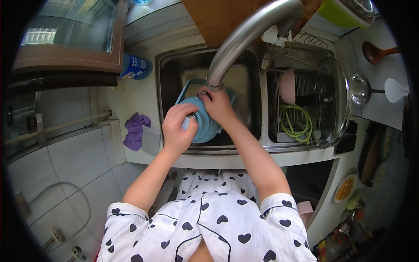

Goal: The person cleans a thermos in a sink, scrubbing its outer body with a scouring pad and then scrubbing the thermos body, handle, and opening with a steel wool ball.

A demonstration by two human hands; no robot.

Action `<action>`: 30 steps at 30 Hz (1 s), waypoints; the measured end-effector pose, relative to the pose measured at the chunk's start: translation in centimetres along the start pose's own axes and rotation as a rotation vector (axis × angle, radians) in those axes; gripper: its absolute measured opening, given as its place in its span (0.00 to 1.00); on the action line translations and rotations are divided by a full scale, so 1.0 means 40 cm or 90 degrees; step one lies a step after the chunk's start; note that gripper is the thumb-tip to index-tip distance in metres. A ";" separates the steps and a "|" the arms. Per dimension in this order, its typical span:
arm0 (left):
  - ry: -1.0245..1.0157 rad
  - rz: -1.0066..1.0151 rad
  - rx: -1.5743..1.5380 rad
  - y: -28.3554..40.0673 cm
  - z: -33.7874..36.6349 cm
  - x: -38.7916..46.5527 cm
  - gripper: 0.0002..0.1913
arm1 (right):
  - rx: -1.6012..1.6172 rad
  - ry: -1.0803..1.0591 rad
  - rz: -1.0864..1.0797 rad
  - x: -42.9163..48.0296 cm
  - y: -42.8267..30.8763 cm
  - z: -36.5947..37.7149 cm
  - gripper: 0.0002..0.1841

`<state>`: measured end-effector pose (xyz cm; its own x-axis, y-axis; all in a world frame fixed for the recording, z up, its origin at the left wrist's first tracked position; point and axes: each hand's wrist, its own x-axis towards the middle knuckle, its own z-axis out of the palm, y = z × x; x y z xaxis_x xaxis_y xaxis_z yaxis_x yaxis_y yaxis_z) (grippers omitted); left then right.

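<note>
Over the left basin of the steel sink (250,131), a round light-blue ribbed plastic piece (206,121) is held tilted between my hands. My left hand (180,126) grips its near left side, with a small pale part showing between thumb and fingers. Right under the spout of the curved steel faucet (242,36), my right hand (214,101) pinches a small dark metallic item (203,94) against the far side of the blue piece. Behind it in the basin lies a blue frame-like plastic part (188,88), partly hidden by the hands.
The right basin holds a wire rack, a pink bowl (287,86), green tubing (296,122) and a glass lid (343,108). A purple cloth (136,131) and a blue-labelled bottle (136,67) are on the left counter. A framed glass door (68,55) overhangs the upper left.
</note>
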<state>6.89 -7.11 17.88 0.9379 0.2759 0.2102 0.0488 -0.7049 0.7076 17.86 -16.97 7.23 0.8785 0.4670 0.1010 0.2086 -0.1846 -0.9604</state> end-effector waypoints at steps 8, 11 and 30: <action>0.016 0.021 0.017 -0.012 -0.001 -0.004 0.13 | 0.098 0.056 0.100 -0.043 -0.018 0.028 0.07; 0.014 0.007 0.004 -0.022 -0.009 -0.021 0.13 | 0.114 0.059 0.095 -0.113 -0.074 -0.023 0.07; 0.037 0.009 0.015 -0.002 0.012 -0.007 0.12 | 0.036 0.040 0.363 0.004 -0.044 -0.015 0.14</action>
<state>6.79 -7.44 17.44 0.9172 0.3025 0.2593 0.0441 -0.7240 0.6884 17.89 -17.08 9.11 0.8697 0.2549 -0.4226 -0.3266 -0.3447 -0.8801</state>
